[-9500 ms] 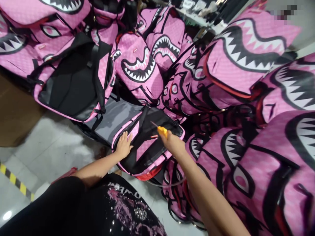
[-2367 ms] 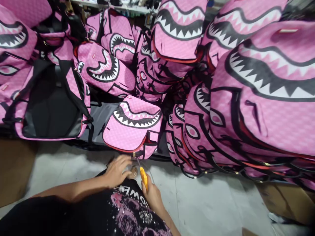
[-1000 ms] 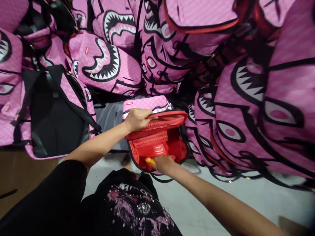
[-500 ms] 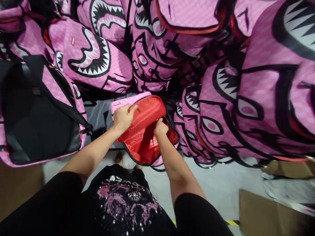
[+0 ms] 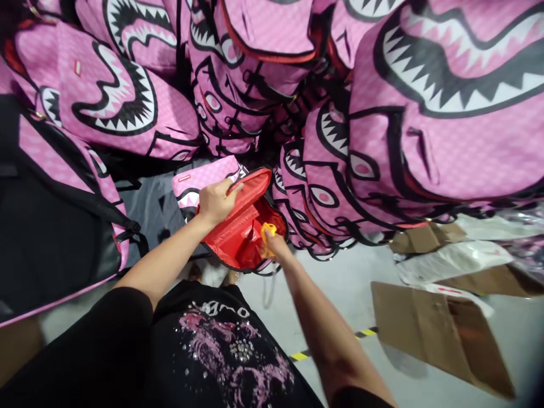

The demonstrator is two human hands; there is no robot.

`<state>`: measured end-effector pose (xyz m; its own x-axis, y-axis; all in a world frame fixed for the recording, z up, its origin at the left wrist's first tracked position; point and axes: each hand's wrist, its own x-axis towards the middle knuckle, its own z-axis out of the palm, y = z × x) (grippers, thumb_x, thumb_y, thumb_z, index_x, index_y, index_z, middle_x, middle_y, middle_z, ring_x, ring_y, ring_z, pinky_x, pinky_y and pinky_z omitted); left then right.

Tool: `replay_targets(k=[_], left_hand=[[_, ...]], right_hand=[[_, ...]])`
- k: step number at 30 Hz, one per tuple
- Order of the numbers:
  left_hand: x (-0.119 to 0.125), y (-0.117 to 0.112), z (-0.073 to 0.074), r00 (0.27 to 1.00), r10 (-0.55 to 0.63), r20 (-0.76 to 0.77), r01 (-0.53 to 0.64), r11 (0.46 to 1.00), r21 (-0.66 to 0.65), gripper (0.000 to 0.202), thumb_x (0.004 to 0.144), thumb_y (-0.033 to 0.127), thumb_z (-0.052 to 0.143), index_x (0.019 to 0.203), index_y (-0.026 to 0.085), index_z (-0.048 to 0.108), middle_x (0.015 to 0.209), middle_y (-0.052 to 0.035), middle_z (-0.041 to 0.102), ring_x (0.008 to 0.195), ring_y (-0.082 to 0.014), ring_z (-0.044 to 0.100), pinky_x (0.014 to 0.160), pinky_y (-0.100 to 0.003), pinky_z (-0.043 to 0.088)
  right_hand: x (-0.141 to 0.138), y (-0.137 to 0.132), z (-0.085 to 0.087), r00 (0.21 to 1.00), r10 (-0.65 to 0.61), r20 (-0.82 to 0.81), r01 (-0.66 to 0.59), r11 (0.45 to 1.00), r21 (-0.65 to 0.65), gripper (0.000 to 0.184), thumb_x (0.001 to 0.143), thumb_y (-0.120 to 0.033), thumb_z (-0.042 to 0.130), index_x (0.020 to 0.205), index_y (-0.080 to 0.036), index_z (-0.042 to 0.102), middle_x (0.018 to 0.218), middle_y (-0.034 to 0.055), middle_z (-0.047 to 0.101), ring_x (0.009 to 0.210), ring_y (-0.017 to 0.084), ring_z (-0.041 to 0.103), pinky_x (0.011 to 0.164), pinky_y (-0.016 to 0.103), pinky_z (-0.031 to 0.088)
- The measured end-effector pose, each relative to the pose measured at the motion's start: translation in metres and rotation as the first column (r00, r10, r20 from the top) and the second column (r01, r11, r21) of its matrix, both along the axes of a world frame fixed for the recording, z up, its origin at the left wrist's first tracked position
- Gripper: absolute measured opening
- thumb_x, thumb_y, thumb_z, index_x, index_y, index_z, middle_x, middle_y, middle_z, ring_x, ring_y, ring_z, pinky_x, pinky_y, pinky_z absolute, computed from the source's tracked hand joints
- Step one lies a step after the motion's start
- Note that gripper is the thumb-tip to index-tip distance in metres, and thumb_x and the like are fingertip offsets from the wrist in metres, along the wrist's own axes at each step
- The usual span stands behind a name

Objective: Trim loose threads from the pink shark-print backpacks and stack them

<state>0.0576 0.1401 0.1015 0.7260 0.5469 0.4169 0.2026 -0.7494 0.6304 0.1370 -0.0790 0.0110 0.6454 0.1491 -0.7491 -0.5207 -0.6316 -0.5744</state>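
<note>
A small pink bag [image 5: 238,255] with a bright red lining is held unzipped in front of me, its lid raised. My left hand [image 5: 217,203] is closed round the edge of the lid, with the thumb along the red inside. At the right side of the opening is my right hand [image 5: 275,245], closed on a yellow-orange looped thing [image 5: 268,231]. Its exact kind is blurred and partly covered by my fingers. A thin grey loop hangs blurred just below. Inside the bag, a pale label shows on the lining.
Pink shark-mouth backpacks [image 5: 327,175] are packed along the right and behind. A backpack with a black back panel [image 5: 55,209] lies at the left. On the floor to the right are flattened cardboard [image 5: 425,328], clear plastic wrapping [image 5: 459,260] and yellow-black tape [image 5: 301,356].
My right hand has moved down from the bag's far rim, and a yellow-orange thing now shows in it. My left hand keeps hold of the lid. The view has turned to the right.
</note>
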Motion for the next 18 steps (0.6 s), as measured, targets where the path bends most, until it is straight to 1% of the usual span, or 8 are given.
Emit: replay_targets(k=[1, 3, 5, 7, 9, 12, 16, 18], left_hand=[[0.000, -0.003, 0.000, 0.999, -0.034, 0.016, 0.033, 0.999, 0.018, 0.040, 0.093, 0.047, 0.054, 0.065, 0.019, 0.060, 0.056, -0.0009, 0.057, 0.052, -0.0133, 0.050, 0.056, -0.028, 0.026], [-0.001, -0.005, -0.002, 0.993, -0.101, 0.059, 0.098, 0.994, 0.053, 0.043, 0.094, 0.048, 0.052, 0.064, 0.019, 0.059, 0.053, 0.0001, 0.055, 0.050, -0.0120, 0.048, 0.054, -0.027, 0.027], [-0.001, -0.001, -0.005, 0.981, -0.160, 0.113, 0.149, 0.984, 0.098, 0.044, 0.095, 0.048, 0.050, 0.063, 0.018, 0.059, 0.052, 0.0011, 0.053, 0.047, -0.0108, 0.046, 0.053, -0.026, 0.029], [0.001, 0.006, -0.006, 0.966, -0.191, 0.173, 0.166, 0.975, 0.149, 0.043, 0.095, 0.048, 0.049, 0.065, 0.018, 0.060, 0.053, 0.0016, 0.053, 0.047, -0.0101, 0.046, 0.052, -0.024, 0.031], [0.003, 0.014, -0.004, 0.954, -0.195, 0.227, 0.152, 0.969, 0.193, 0.043, 0.096, 0.049, 0.048, 0.067, 0.018, 0.060, 0.054, 0.0019, 0.054, 0.048, -0.0096, 0.047, 0.052, -0.024, 0.032], [0.010, 0.020, 0.002, 0.939, -0.216, 0.268, 0.150, 0.958, 0.246, 0.045, 0.096, 0.050, 0.047, 0.067, 0.018, 0.059, 0.053, 0.0021, 0.053, 0.046, -0.0091, 0.046, 0.050, -0.024, 0.032], [0.017, 0.015, 0.007, 0.907, -0.349, 0.237, 0.255, 0.901, 0.352, 0.042, 0.095, 0.048, 0.050, 0.067, 0.018, 0.061, 0.052, 0.0014, 0.055, 0.046, -0.0098, 0.048, 0.051, -0.024, 0.034], [0.019, 0.014, 0.010, 0.905, -0.364, 0.222, 0.262, 0.886, 0.383, 0.041, 0.095, 0.047, 0.052, 0.067, 0.018, 0.062, 0.052, 0.0011, 0.055, 0.047, -0.0102, 0.049, 0.051, -0.024, 0.035]], right_hand=[[-0.009, 0.015, -0.014, 0.997, -0.065, -0.037, 0.068, 0.992, 0.108, 0.040, 0.101, -0.056, 0.028, 0.084, -0.022, 0.042, 0.048, -0.0066, 0.044, 0.040, 0.010, 0.048, 0.044, 0.021, 0.044], [-0.029, 0.038, -0.036, 0.981, -0.133, -0.142, 0.171, 0.938, 0.300, 0.047, 0.100, -0.062, 0.021, 0.081, -0.023, 0.039, 0.047, -0.0086, 0.038, 0.038, 0.008, 0.041, 0.044, 0.019, 0.043], [-0.046, 0.044, -0.050, 0.958, -0.117, -0.261, 0.230, 0.859, 0.457, 0.051, 0.099, -0.065, 0.021, 0.078, -0.023, 0.040, 0.044, -0.0114, 0.028, 0.034, 0.006, 0.029, 0.040, 0.017, 0.036], [-0.059, 0.034, -0.060, 0.927, -0.046, -0.371, 0.264, 0.783, 0.563, 0.052, 0.098, -0.066, 0.026, 0.075, -0.022, 0.043, 0.041, -0.0135, 0.019, 0.032, 0.006, 0.015, 0.035, 0.016, 0.026], [-0.064, 0.018, -0.068, 0.887, 0.034, -0.460, 0.295, 0.725, 0.623, 0.053, 0.097, -0.066, 0.032, 0.074, -0.021, 0.047, 0.039, -0.0145, 0.016, 0.031, 0.005, 0.007, 0.032, 0.017, 0.019], [-0.065, 0.006, -0.081, 0.836, 0.097, -0.541, 0.350, 0.664, 0.661, 0.050, 0.095, -0.064, 0.042, 0.074, -0.020, 0.051, 0.037, -0.0145, 0.020, 0.030, 0.004, 0.010, 0.032, 0.017, 0.021], [-0.067, 0.023, -0.093, 0.788, 0.169, -0.592, 0.375, 0.631, 0.679, 0.037, 0.083, -0.048, 0.071, 0.073, -0.017, 0.054, 0.039, -0.0117, 0.035, 0.029, 0.005, 0.024, 0.032, 0.018, 0.025], [-0.070, 0.031, -0.095, 0.789, 0.162, -0.593, 0.407, 0.585, 0.702, 0.039, 0.082, -0.051, 0.072, 0.073, -0.017, 0.053, 0.039, -0.0120, 0.034, 0.029, 0.004, 0.024, 0.032, 0.018, 0.024]])
